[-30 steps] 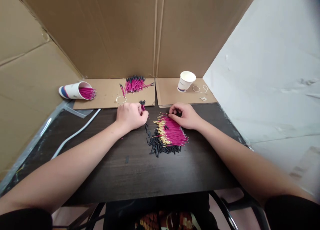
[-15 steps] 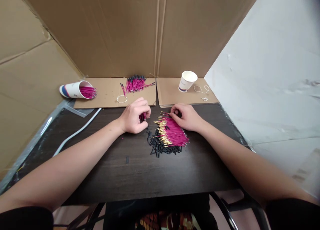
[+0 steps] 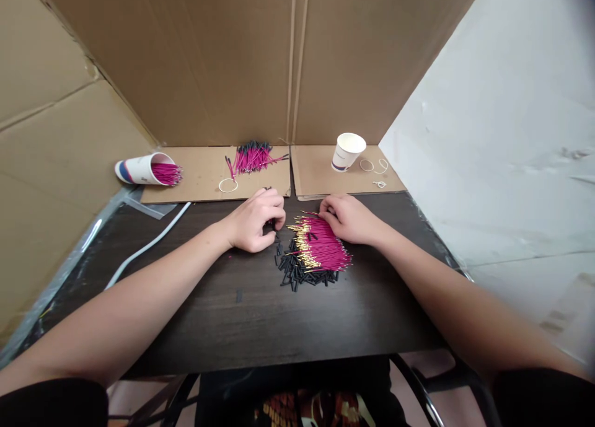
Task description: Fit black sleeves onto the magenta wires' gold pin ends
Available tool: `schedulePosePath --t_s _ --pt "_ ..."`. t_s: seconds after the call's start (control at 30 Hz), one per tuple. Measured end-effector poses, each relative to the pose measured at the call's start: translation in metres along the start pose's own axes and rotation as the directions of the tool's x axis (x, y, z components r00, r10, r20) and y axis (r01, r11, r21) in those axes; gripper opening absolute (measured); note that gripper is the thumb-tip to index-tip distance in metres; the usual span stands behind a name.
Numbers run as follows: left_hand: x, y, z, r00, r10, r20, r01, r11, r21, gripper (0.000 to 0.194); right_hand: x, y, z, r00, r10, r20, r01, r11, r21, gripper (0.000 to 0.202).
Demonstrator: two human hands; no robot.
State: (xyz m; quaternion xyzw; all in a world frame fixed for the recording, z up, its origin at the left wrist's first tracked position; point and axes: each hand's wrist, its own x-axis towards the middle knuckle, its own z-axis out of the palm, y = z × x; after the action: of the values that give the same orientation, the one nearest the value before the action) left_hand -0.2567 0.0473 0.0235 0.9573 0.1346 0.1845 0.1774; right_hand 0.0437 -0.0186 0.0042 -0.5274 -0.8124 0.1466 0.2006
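Observation:
My left hand (image 3: 256, 221) is curled over a small bunch of magenta wires, mostly hidden by its fingers, with dark ends showing at its edges. To its right lies a pile of magenta wires (image 3: 325, 247), with gold tips pointing left and thin silver ends to the right. Short black sleeves (image 3: 292, 272) are heaped under and in front of the pile. At the pile's far edge, my right hand (image 3: 346, 218) pinches one magenta wire, whose tip points left toward my left hand.
A paper cup on its side (image 3: 139, 170) holds more magenta wires at left. On the cardboard lie black-capped wires (image 3: 253, 157) and a white rubber band (image 3: 228, 185). At right are an upright paper cup (image 3: 348, 152) and several bands (image 3: 367, 165). A pale cable (image 3: 149, 247) crosses the table's left.
My left hand has turned slightly, so the magenta in its grasp shows less and dark ends show above it. My right hand has barely moved, still pinching a wire. The view has shifted slightly.

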Motion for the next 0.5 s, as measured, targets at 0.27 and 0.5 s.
schedulePosePath --t_s 0.27,0.5 --pt "0.001 0.005 0.003 1.000 0.027 0.014 -0.027 0.999 0.032 0.003 0.000 0.000 -0.001 0.999 -0.007 0.033 0.008 1.000 -0.014 0.010" --pt "0.006 0.023 0.008 0.998 0.032 0.058 -0.035 0.998 0.054 0.003 0.000 -0.004 -0.003 0.999 0.025 0.038 -0.024 1.000 -0.017 0.011"
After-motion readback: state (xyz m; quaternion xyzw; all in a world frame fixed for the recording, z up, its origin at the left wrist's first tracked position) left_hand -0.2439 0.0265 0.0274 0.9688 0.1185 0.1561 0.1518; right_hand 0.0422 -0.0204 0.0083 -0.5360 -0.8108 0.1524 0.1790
